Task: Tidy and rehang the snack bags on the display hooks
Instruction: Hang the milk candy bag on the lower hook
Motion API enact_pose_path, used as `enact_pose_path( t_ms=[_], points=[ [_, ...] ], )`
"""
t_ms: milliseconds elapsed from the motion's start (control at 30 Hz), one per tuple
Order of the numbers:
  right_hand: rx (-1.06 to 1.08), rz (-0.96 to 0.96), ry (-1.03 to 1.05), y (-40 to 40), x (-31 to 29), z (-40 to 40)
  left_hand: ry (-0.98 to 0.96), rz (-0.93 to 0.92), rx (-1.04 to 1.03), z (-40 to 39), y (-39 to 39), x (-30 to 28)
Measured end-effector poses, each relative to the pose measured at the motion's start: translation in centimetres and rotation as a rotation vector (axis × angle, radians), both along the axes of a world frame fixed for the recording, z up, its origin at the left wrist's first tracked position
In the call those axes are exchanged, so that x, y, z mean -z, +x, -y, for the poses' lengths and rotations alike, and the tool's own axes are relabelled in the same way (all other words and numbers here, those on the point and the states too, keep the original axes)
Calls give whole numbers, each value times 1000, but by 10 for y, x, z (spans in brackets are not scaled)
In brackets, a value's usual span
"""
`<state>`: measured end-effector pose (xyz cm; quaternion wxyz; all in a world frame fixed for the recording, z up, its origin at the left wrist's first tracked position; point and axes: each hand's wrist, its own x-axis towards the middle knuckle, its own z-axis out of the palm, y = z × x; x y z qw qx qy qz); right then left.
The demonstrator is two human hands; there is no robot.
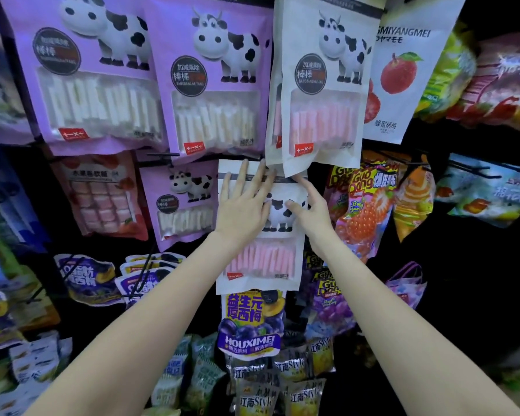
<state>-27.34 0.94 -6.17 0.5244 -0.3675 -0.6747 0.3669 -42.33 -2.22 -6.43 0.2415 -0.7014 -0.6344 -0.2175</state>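
Note:
A white snack bag [260, 259] with a cow print and pink sticks hangs in the middle row of the display. My left hand [243, 202] lies flat on its upper left part, fingers straight and spread up to the dark top strip. My right hand [308, 208] touches the bag's upper right edge, fingers reaching up under the bottom of another white cow bag [324, 94] in the row above. Whether the right fingers pinch the edge is hidden. A small purple cow bag [183, 205] hangs just left of my left hand.
Two large purple cow bags [102, 70] [216, 79] hang top left, a white bayberry bag [403, 79] top right. Strawberry and orange jelly bags [370, 211] crowd the right. Bare black hooks [159, 156] jut out. A purple plum bag [251, 319] and several small packets [282, 382] sit below.

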Motion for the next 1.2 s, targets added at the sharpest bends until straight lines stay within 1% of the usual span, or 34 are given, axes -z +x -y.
enact_pose_path(
  t_ms=[200,333,400,467,567,633,700,767,800,867,933,1000,1067,1100,1133,1200],
  points=[
    [28,-44,97,-3,9,2,-8,35,-1,0,3,2],
    [62,-92,96,2,10,0,22,8,29,-1,7,-1],
    [42,-79,79,4,7,-1,20,10,14,0,7,-3],
    [6,-40,54,5,2,-3,28,9,2,0,6,-5],
    [-19,29,-11,4,-4,-7,-76,-7,-63,1,2,-6],
    [23,79,-52,1,-7,-11,-128,-19,-102,1,-1,-3],
    [85,182,-101,-5,-10,-14,-175,-24,-82,0,-4,-1],
    [135,341,-125,-10,-13,-14,-272,-20,-68,4,-6,-8],
    [169,376,-117,-10,-16,-11,-285,30,-72,7,-9,-14],
    [277,333,-121,-1,-25,0,-237,173,-43,17,-16,-28],
    [402,259,-73,14,-34,16,-66,353,77,28,-24,-42],
    [496,198,53,32,-46,37,119,449,207,40,-27,-53],
    [521,97,228,43,-69,51,257,486,299,48,-21,-70],
    [517,76,303,46,-82,52,301,512,339,51,-14,-80],
    [502,84,356,47,-97,51,323,564,380,51,-7,-90],
    [438,141,363,43,-127,38,268,745,433,51,10,-112]
  ],
)
